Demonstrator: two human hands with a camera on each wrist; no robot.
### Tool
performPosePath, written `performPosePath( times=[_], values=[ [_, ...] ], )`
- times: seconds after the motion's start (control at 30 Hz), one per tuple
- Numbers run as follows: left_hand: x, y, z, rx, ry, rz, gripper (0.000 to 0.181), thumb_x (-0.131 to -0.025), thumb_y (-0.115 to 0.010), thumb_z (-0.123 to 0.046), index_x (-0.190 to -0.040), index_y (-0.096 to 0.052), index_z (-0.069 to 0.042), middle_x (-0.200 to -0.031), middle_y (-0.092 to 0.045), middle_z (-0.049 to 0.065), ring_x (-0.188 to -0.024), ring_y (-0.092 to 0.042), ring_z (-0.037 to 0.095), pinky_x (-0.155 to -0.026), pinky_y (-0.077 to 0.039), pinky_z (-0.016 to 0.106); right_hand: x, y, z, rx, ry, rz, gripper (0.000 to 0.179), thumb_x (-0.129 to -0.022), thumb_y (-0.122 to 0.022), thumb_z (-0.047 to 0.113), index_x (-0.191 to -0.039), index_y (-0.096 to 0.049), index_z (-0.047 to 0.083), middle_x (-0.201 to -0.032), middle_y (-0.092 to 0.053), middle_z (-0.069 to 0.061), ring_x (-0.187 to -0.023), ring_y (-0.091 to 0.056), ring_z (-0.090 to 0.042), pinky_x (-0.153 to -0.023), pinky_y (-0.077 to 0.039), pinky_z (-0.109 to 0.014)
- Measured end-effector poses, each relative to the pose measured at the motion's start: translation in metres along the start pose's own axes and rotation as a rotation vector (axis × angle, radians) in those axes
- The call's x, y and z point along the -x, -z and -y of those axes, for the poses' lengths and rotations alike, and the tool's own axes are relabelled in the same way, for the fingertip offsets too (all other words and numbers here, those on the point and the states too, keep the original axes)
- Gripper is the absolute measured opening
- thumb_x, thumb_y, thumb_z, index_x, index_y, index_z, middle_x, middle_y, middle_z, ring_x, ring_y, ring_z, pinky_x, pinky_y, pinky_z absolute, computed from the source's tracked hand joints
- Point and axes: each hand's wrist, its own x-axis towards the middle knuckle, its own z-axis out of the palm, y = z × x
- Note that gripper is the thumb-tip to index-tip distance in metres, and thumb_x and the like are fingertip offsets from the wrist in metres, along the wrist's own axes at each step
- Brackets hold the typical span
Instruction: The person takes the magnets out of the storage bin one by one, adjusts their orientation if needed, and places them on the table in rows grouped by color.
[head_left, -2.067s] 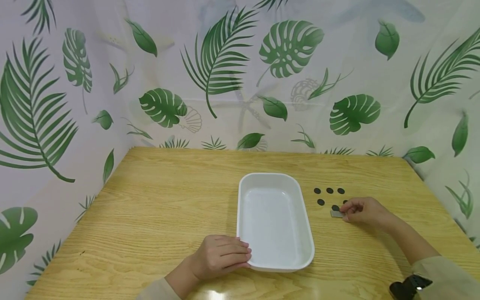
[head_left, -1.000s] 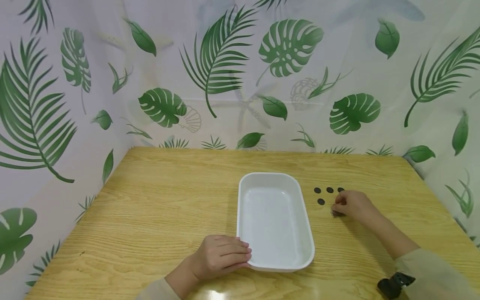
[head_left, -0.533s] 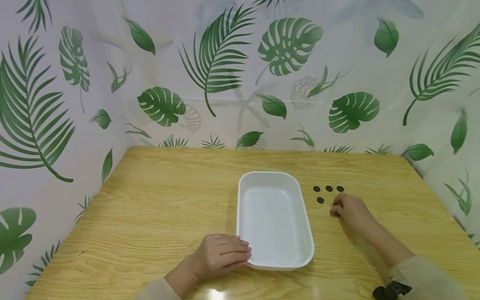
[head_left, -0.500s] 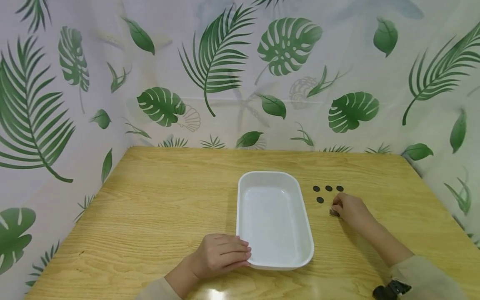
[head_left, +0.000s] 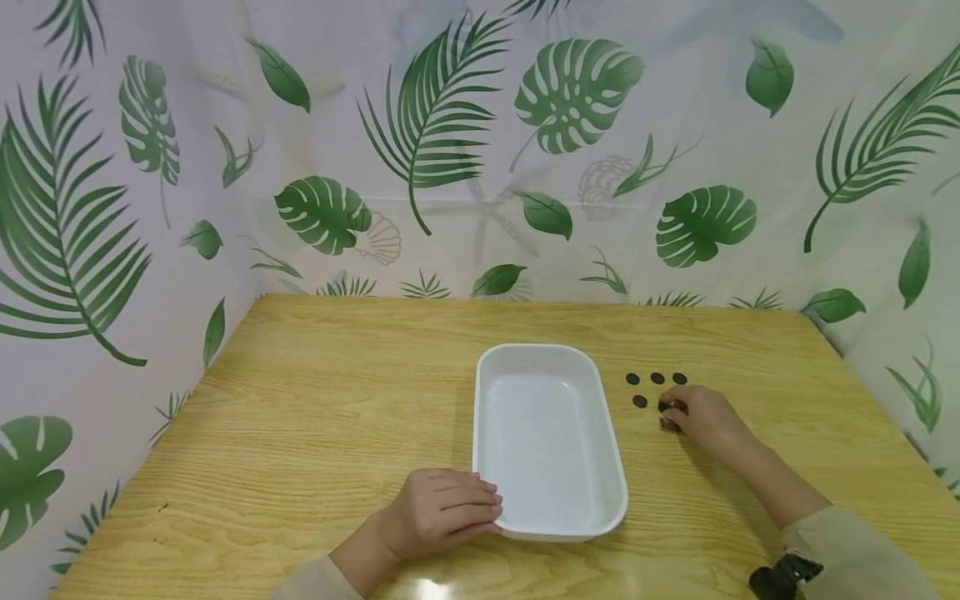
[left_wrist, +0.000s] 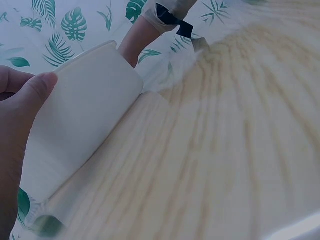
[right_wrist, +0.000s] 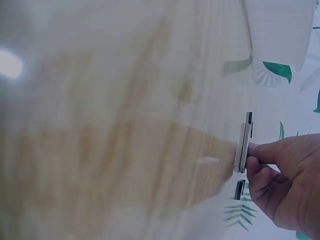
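Note:
My left hand (head_left: 442, 510) grips the near-left corner of a white rectangular tub (head_left: 551, 450), fingers over the rim. In the left wrist view its thumb (left_wrist: 40, 87) presses the outside of the wall. To the right of the tub, my right hand (head_left: 708, 421) pinches a small flat silver rectangular piece (head_left: 670, 426) low over the table. The right wrist view shows this piece (right_wrist: 241, 149) edge-on at the fingertips. A black disc (head_left: 663, 407) shows right at the finger and thumb, partly covered by them.
Three black discs lie in a row beyond the right hand, the middle disc (head_left: 657, 378) among them. One more black disc (head_left: 640, 402) sits nearer the tub. All are on a wooden table (head_left: 337, 400), backed by a leaf-print cloth (head_left: 450, 167).
From the silver piece's right end, my right hand has shifted left over it, covering much of it. A disc hidden half a second ago shows again at the fingertips. The left hand stays put.

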Motion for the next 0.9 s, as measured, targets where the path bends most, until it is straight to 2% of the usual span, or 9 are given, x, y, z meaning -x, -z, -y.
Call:
performPosePath(
  times=[0.23,0.37,0.5,0.6,0.7,0.9],
  values=[
    [0.008,-0.005,-0.001,-0.002,0.006,0.003,0.014,-0.082,-0.075,-0.024,-0.083,-0.075,-0.01,-0.085,-0.074,0.002,-0.081,-0.071,0.012,-0.079,-0.058,0.024,-0.002,-0.002,-0.004,0.046,0.014,-0.048,0.021,-0.09,-0.06,0.005,-0.105,-0.065,-0.009,-0.103,-0.061,-0.031,-0.095,-0.059,-0.046,-0.076,-0.053,-0.053],
    [0.01,-0.006,-0.001,-0.006,0.006,0.007,0.014,-0.081,-0.075,-0.024,-0.083,-0.075,-0.01,-0.085,-0.074,0.001,-0.081,-0.071,0.012,-0.08,-0.057,0.024,-0.002,-0.007,-0.005,0.057,0.037,-0.077,0.022,-0.091,-0.059,0.004,-0.107,-0.064,-0.009,-0.105,-0.06,-0.033,-0.096,-0.058,-0.047,-0.077,-0.054,-0.054],
    [0.004,-0.002,0.0,-0.006,0.002,0.002,0.014,-0.084,-0.073,-0.024,-0.081,-0.075,-0.01,-0.083,-0.074,0.001,-0.079,-0.071,0.012,-0.078,-0.058,0.024,0.002,-0.013,-0.002,0.098,0.084,-0.094,0.026,-0.092,-0.055,0.003,-0.114,-0.062,-0.01,-0.094,-0.06,-0.027,-0.078,-0.059,-0.033,-0.065,-0.054,-0.041],
    [0.001,0.0,0.0,-0.005,0.004,-0.001,0.014,-0.084,-0.073,-0.024,-0.08,-0.075,-0.01,-0.082,-0.074,0.001,-0.078,-0.071,0.012,-0.076,-0.058,0.023,0.005,-0.014,0.001,0.133,0.118,-0.09,0.029,-0.093,-0.055,0.003,-0.117,-0.059,-0.013,-0.085,-0.057,-0.017,-0.067,-0.049,-0.02,-0.056,-0.047,-0.032],
    [0.0,0.001,0.0,-0.003,0.009,0.0,0.014,-0.083,-0.073,-0.023,-0.08,-0.075,-0.01,-0.082,-0.074,0.001,-0.078,-0.071,0.012,-0.076,-0.058,0.024,0.006,-0.014,0.001,0.124,0.126,-0.08,0.032,-0.093,-0.054,0.004,-0.119,-0.056,-0.015,-0.082,-0.054,-0.013,-0.065,-0.044,-0.017,-0.055,-0.042,-0.03],
    [0.002,-0.001,-0.001,-0.002,0.014,0.001,0.014,-0.084,-0.072,-0.024,-0.081,-0.075,-0.011,-0.083,-0.074,0.001,-0.079,-0.071,0.012,-0.077,-0.058,0.024,0.008,-0.012,-0.002,0.105,0.151,-0.057,0.035,-0.093,-0.055,0.004,-0.12,-0.053,-0.018,-0.083,-0.054,-0.013,-0.065,-0.043,-0.017,-0.054,-0.041,-0.029]
  ],
)
